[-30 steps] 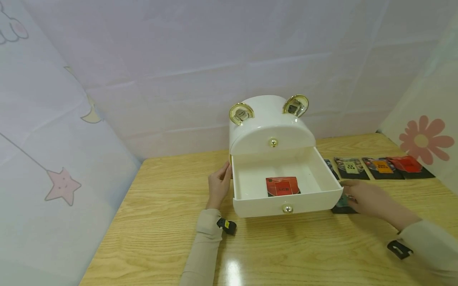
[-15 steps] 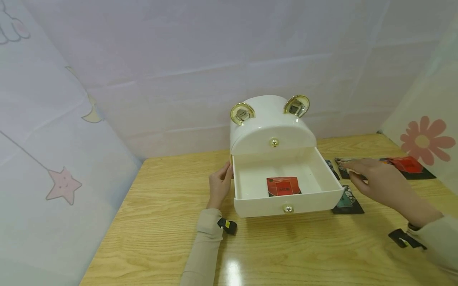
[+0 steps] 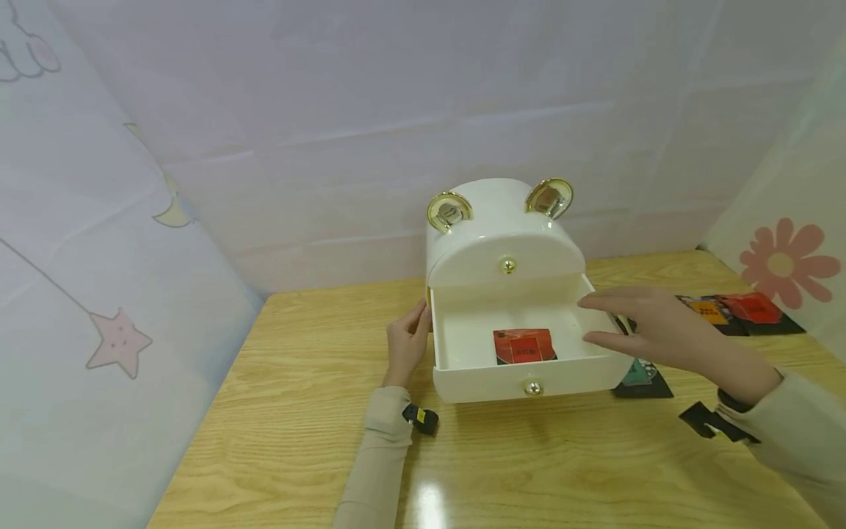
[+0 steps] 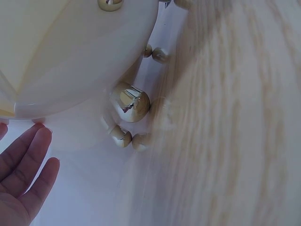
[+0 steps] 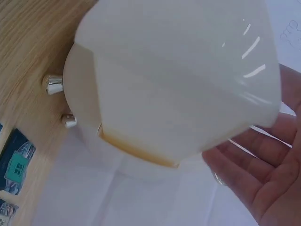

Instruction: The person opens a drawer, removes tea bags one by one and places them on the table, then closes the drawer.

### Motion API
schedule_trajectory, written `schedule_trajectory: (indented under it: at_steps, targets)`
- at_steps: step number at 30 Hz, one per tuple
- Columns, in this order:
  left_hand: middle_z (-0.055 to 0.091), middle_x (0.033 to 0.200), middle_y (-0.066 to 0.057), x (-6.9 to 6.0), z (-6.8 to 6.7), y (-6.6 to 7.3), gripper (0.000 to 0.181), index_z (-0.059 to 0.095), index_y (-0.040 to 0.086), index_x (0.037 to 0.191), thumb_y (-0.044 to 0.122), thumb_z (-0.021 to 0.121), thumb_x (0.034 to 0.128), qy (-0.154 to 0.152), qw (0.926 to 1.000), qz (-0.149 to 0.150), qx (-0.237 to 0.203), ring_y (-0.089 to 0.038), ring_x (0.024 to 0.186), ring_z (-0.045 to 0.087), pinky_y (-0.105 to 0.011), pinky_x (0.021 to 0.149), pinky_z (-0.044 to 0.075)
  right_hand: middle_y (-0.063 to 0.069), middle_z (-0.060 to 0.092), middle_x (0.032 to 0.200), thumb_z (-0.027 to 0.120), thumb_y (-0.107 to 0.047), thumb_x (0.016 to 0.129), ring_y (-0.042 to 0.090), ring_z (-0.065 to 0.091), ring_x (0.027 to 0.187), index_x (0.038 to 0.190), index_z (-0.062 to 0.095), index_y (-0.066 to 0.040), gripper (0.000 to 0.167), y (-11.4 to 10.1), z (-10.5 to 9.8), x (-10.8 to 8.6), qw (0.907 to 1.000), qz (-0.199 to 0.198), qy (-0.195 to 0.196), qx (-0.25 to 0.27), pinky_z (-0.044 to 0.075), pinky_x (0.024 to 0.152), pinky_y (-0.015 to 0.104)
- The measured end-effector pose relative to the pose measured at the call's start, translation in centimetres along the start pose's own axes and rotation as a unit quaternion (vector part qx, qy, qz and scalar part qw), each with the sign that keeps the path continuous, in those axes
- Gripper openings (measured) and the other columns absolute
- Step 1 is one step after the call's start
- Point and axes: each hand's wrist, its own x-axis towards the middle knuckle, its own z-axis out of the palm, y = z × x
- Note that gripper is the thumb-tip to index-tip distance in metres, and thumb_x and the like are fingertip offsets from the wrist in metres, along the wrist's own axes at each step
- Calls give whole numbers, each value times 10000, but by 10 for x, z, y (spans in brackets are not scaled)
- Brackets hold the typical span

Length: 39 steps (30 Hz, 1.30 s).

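Right hand (image 3: 667, 334) has swung in to the drawer's (image 3: 489, 383) right wall

So on the desk (image 3: 284, 397) there's a white box (image 3: 505, 246), drawer pulled out toward the person. Looks like hard, glossy plastic: stiff, probably light, a bit slippery, might crack if dropped. I'd hold it by the sides.

Left hand (image 3: 405, 345) is at its left side, fingers fairly straight, slightly spread, tips on the edge. Right fingers (image 5: 265, 143) are spread well away from the thumb, nothing pinched that I can see; can't tell if they're touching the wall.

Inside the drawer: one red packet (image 3: 525, 346), near the front. Green packet (image 3: 638, 373), orange packet (image 3: 709, 311) and another red packet (image 3: 756, 307) lie on the desk. Smallest bit's the gold knob (image 3: 533, 388), handy for pulling.
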Motion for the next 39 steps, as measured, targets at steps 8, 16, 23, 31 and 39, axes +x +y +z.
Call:
schedule_trajectory:
  at_steps: [8,16,23,31,39]
  targets:
    - [633,922,-282,0,0,1,284,535,-163,1134,25,499,924,12,10000,-2,-70,-365,660,645,-417,624,544,135,633,1086,750,-303,733,332,584,991,1098,646,-23,472,-9,12,27,9900,355,-1344,226,477,792,505]
    - [640,900,-276,0,0,1,279,540,-159,1135,16,500,921,2,10000,35,-63,-359,661,646,-417,616,545,133,601,1153,746,-230,745,339,541,1066,1170,597,-11,502,-10,23,42,9650,119,-2499,786,461,844,492]
    - [639,901,-279,0,-1,2,277,538,-162,1133,12,500,920,8,10000,19,-94,-364,662,646,-415,614,545,153,552,1225,738,-296,755,360,488,1133,1245,543,-16,597,-9,31,49,9498,76,-2991,911,409,910,510]
    - [631,938,-280,-1,-1,1,288,532,-152,1150,27,495,927,-92,9999,15,-140,-361,674,649,-384,625,550,159,559,1199,621,77,645,355,504,1102,1218,579,-65,592,-10,47,53,9508,-316,-2974,808,436,881,482]
    - [643,902,-271,0,-1,1,284,541,-148,1145,27,498,926,-52,9999,27,-146,-356,669,647,-378,614,550,160,550,1195,568,155,643,361,489,1104,1245,560,-73,644,-12,53,55,9455,-333,-3221,353,422,898,489]
